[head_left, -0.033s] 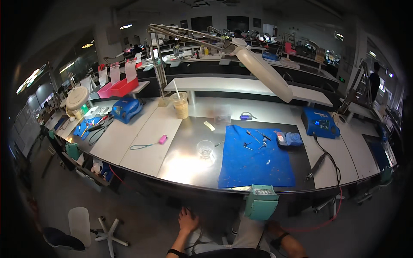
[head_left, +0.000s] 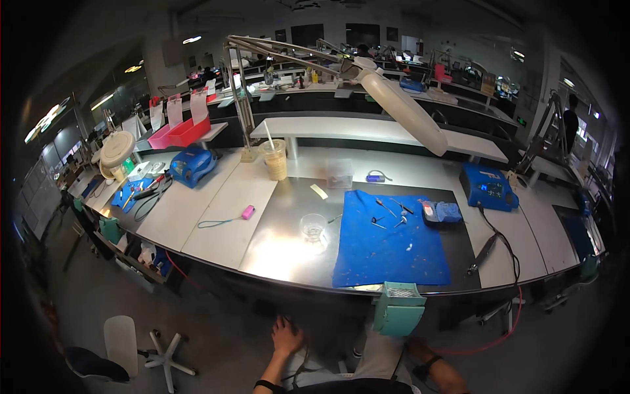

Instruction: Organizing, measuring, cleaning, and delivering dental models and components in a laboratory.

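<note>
1. The left hand [head_left: 287, 336] shows at the lower edge of the view, below the front rim of the surface, its fingers spread loosely and holding nothing.
2. The right hand [head_left: 420, 349] is mostly hidden by the lower edge and by shadow; only a wrist with a dark band shows, and whether its fingers are wide or closed cannot be told.
3. Nearest the hands hangs a small teal bin [head_left: 398, 308], clipped to the front rim of the surface, between the two hands and just above them. It looks like light, stiff plastic, and would likely be best gripped by its side walls.
4. Above the bin lies a blue mat [head_left: 391, 249], soft and flat, with several small metal tools [head_left: 388, 215] scattered near its far edge; these look thin, light and easy to roll.
5. Just left of the mat stands a clear glass cup [head_left: 313, 227], probably fragile and slippery, safest held around its wall.
6. Further out: a pink-ended cable [head_left: 226, 220], an iced drink with a straw [head_left: 275, 159], a blue machine [head_left: 487, 186] on the right, another blue device [head_left: 191, 165] on the left.
7. The surface [head_left: 216, 217] is a long, pale bench with a shiny metal panel, under a white arm lamp [head_left: 403, 111].
8. The room is a dim workshop with more benches behind and a white stool [head_left: 121, 338] on the floor at left
</note>
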`<state>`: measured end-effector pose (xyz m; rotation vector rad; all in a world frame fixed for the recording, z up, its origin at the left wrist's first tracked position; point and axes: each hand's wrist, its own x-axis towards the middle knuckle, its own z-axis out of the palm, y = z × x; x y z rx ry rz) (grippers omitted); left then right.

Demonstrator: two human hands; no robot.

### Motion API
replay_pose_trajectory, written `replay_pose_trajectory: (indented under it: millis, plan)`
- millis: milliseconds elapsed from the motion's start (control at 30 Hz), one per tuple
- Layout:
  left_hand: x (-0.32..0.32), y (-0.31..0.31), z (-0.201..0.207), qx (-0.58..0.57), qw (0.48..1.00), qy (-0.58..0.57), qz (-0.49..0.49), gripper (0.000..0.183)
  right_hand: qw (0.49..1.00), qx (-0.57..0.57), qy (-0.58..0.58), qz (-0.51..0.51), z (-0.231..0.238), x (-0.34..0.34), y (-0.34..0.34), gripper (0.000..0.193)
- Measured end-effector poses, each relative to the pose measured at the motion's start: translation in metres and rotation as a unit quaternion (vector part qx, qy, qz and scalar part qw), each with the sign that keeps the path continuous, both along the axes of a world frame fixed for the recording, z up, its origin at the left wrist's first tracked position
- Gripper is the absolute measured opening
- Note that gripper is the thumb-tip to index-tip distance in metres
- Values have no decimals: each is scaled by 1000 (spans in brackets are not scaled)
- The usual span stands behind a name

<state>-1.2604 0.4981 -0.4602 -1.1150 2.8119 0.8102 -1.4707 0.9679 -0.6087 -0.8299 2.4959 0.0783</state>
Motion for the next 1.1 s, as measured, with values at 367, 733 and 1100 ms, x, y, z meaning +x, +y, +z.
replay_pose_trajectory:
  millis: [367, 733, 1100]
  plan:
    - [-1, 8, -1, -23, 1000, 16, 13, 76, 997, 11, -48, -68, 85, 22, -6, 60]
    - [1, 3, 3, 11, 1000, 23, 11, 80, 972, -215, 40, 92, 96, -52, -86, 46]
    - [11, 2, 11, 4, 999, 43, 11, 81, 962, -250, 12, 111, 126, -47, -130, 46]
